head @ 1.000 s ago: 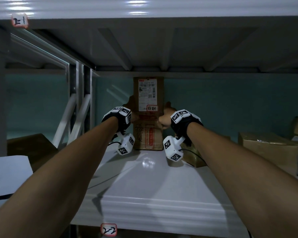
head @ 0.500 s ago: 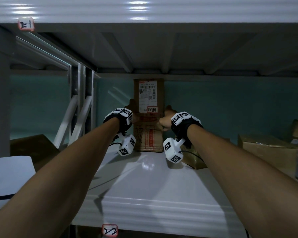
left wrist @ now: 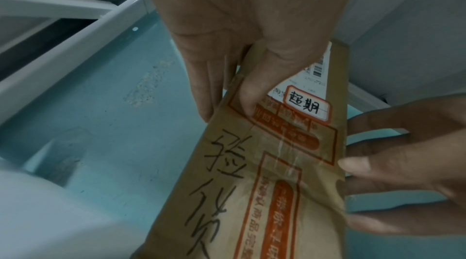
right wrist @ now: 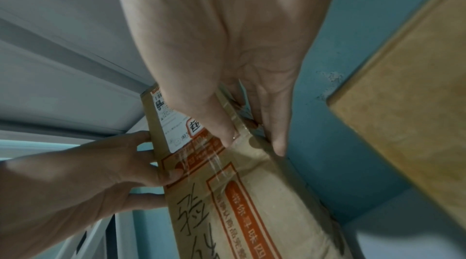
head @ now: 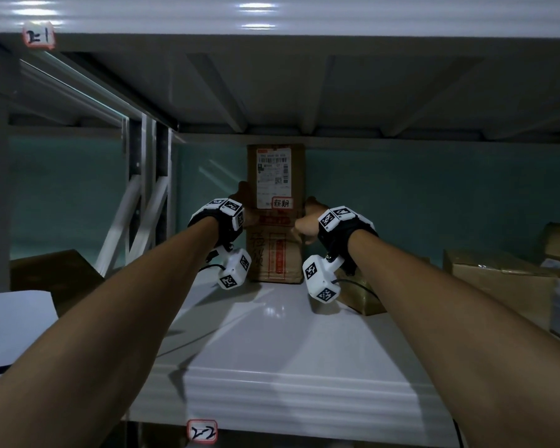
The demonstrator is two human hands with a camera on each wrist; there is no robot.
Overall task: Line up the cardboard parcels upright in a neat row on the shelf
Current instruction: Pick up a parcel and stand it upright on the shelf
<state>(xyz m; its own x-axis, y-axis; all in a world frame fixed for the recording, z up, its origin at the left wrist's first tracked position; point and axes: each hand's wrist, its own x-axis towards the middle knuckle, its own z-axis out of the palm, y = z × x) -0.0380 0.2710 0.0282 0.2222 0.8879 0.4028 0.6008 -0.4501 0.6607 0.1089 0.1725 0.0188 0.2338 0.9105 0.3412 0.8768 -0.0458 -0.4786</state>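
Note:
A tall brown cardboard parcel (head: 276,221) with a white shipping label and orange print stands upright at the back of the white shelf (head: 272,376), against the teal wall. My left hand (head: 243,202) grips its left edge and my right hand (head: 306,218) grips its right edge, at mid height. In the left wrist view the left hand (left wrist: 228,114) has its thumb on the front of the parcel (left wrist: 252,183) and its fingers along the side. The right hand (right wrist: 253,145) pinches the parcel (right wrist: 252,203) the same way.
A small flat cardboard box (head: 362,295) lies just right of the parcel, behind my right wrist. Larger boxes (head: 498,279) sit further right. The upper shelf's underside (head: 272,92) is close above the parcel's top. A brown box (head: 55,273) sits in the left bay.
Both hands keep their hold on the upright parcel in the same place. Only the head view has shifted slightly.

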